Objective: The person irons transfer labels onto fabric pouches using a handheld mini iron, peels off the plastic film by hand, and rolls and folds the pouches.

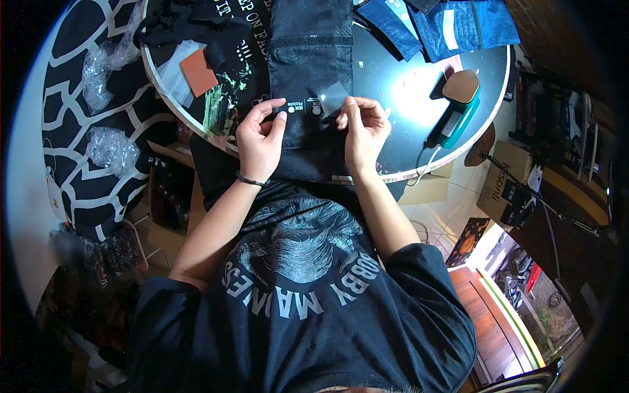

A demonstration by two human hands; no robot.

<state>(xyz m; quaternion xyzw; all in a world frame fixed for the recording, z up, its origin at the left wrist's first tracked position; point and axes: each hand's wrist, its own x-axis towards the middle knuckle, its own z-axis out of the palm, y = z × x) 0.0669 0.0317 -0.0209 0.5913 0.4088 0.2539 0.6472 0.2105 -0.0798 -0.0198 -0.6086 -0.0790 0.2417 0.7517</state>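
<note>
A black fabric pouch (311,69) lies lengthwise on the round table in front of me, with small white printed logos (296,106) near its close end. My right hand (367,134) pinches a small translucent film piece (333,99) between thumb and fingers, over the pouch's right side. At the pouch's left edge, my left hand (261,137) has its thumb and index finger apart beside the print, and nothing shows between them. Its other fingers are curled. A green handheld heat press (452,121) with a tan plate rests to the right.
Blue pouches (458,29) lie at the table's far right. On the left are a brown square pad (198,73), clear sheets (175,72) and black printed cloth (196,23). A white cord (429,164) runs over the table's rim. Crumpled clear plastic (113,150) sits on the patterned cloth at left.
</note>
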